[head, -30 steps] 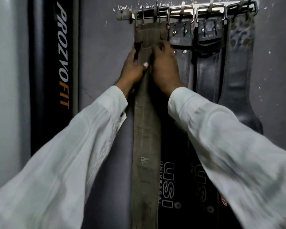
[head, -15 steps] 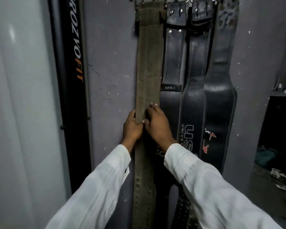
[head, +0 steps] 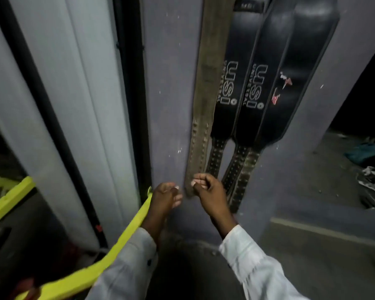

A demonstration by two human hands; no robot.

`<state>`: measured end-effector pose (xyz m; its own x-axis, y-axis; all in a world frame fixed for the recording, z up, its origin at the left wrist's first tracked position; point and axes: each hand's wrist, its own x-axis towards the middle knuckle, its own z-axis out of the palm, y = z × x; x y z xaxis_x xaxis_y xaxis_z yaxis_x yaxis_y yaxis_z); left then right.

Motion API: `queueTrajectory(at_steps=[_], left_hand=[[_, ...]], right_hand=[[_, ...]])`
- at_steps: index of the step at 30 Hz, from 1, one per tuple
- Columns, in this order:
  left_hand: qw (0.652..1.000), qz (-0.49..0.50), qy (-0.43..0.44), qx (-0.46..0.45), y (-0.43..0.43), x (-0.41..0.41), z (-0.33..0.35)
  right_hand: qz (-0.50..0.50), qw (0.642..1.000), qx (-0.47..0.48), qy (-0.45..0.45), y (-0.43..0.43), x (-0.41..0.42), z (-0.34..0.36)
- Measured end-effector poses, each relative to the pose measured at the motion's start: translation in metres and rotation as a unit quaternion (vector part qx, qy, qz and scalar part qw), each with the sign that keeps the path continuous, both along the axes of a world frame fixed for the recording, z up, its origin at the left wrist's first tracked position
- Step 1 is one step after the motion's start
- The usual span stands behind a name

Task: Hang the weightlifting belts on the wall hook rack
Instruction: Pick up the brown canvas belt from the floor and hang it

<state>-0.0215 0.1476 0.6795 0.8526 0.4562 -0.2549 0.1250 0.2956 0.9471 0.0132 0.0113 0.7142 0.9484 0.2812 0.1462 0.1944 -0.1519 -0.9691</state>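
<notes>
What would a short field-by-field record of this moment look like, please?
Wall: grey wall with four belts hanging side by side
Belts, left to right: brown belt, left USI belt, right USI belt, stickered black belt
Hook rack: out of view
Left hand: fingers relaxed, holding nothing, just left of the brown belt's lower end
Right hand: fingers curled at the brown belt's lower end; grip unclear
Nearby: yellow bar, lower left

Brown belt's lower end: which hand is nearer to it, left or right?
Right. The right hand sits at the tip of the brown belt, fingers curled by it; the left hand hangs left of it, apart.
</notes>
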Motion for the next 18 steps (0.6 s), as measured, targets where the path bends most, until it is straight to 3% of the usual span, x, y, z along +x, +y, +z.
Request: queueTrajectory(at_steps=[7,14,18], left_hand=[[0.974,-0.012,0.188,-0.123,-0.039,-0.162,-0.144],[0.938,0.063,0.307,-0.152,-0.076,-0.296,-0.260],[0.917,0.082,0.354,-0.164,-0.071,-0.343,-0.332]], right_hand=[[0.030,0.981,-0.065,0.179,-0.051,-0.136,-0.140],[0.088,0.925,-0.145,0.339,-0.087,-0.242,-0.266],[0.118,0.889,-0.221,0.383,-0.098,-0.269,-0.348]])
